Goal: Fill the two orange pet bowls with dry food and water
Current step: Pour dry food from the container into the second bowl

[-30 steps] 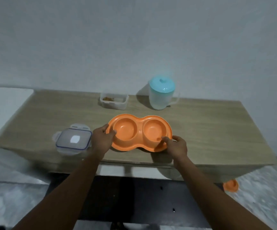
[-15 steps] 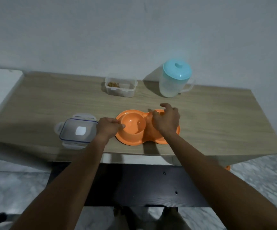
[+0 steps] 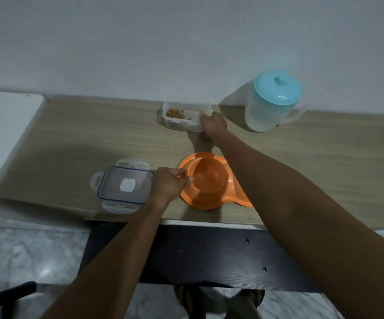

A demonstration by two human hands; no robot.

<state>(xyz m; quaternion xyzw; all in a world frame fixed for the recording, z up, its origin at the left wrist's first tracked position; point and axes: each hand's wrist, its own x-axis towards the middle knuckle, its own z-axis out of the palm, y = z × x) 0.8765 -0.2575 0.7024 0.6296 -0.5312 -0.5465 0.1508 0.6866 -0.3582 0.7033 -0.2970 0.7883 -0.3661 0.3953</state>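
With fingers (image 3: 207,118) of the right hand (image 3: 214,128) curled on the food container (image 3: 179,119), left hand (image 3: 168,187) pinching the orange bowls (image 3: 207,181), lift level, pour slowly.

place: home; wooden table (image 3: 71,139); plain wall (image 3: 186,42); marble floor (image 3: 25,249); orange pet bowls (image 3: 207,180)

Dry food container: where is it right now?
Head view: the dry food container sits at the back of the table, just left of the teal-lidded pitcher, right hand at its right end.
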